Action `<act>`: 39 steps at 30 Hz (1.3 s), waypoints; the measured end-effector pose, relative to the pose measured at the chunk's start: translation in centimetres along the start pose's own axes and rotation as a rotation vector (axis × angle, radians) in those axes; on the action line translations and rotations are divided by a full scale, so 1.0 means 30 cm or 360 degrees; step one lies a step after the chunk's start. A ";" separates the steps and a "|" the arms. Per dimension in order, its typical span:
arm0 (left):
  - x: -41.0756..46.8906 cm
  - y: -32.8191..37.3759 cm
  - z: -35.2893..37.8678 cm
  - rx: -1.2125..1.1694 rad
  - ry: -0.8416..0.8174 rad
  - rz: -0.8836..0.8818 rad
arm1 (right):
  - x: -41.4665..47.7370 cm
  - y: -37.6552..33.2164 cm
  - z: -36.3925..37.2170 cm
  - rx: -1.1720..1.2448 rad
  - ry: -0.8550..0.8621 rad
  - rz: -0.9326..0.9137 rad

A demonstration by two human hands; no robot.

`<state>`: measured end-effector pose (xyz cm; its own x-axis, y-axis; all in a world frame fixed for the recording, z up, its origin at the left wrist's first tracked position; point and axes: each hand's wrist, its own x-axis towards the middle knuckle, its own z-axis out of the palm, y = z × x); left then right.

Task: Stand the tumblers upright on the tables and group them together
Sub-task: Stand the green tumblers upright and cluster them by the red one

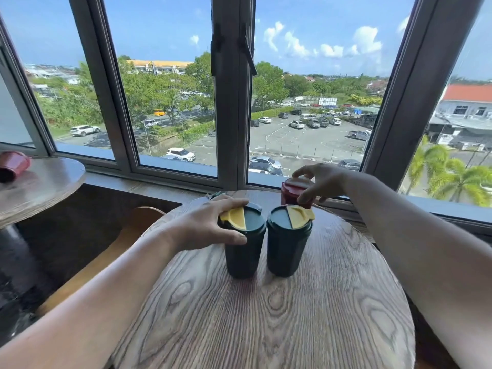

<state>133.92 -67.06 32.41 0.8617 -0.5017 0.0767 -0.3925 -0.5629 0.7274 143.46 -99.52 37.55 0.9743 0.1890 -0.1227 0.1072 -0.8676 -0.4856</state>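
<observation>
While both bare arms reach in from the bottom corners, two dark green tumblers stand upright side by side, close but with a narrow gap, on a round wooden desk (266, 328) by a window (231, 89). The left hand (210, 222) grips the left green tumbler (243, 249) around its rim, thumb in front and fingers curled over the green and yellow lid, hiding the far side. The right green tumbler (288, 243) stands free. Behind it, a red tumbler (292, 194) stands upright near the desk's far edge; only its top shows, the rest hidden by the green one. The right hand (322, 182) holds it from above, spread fingers pinching the lid. Something dark green peeks out behind the left hand, too covered to identify. On a second round desk (45, 187) at far left, partly cut off, another red tumbler (13, 166) lies on its side, cut by the picture's edge.
</observation>
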 end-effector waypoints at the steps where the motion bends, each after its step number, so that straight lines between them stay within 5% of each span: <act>1: -0.001 -0.004 -0.005 -0.0009 -0.0008 -0.0008 | -0.004 0.005 0.002 0.0019 0.0002 0.0005; 7: 0.031 -0.046 -0.107 -0.0322 0.0230 -0.0150 | -0.012 0.020 0.011 0.0110 -0.0006 0.0017; 10: 0.092 -0.121 -0.150 -0.0085 0.0384 -0.0283 | -0.012 0.020 0.013 0.0096 0.0009 0.0020; 19: 0.276 -0.303 -0.181 -0.0260 -0.0190 -0.0504 | 0.028 0.046 0.003 0.0019 -0.0010 0.0044; 25: 0.306 -0.365 -0.170 -0.0354 -0.0300 -0.0476 | 0.037 0.045 -0.001 0.0001 -0.0045 0.0077; 39: 0.185 -0.239 -0.236 -0.0300 0.0258 -0.0036 | 0.009 0.014 0.001 -0.0075 -0.0001 0.0153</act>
<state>143.80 -61.17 32.44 0.9158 -0.3700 0.1560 -0.3185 -0.4326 0.8435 143.77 -99.82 37.28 0.9803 0.1042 -0.1676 0.0223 -0.9023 -0.4304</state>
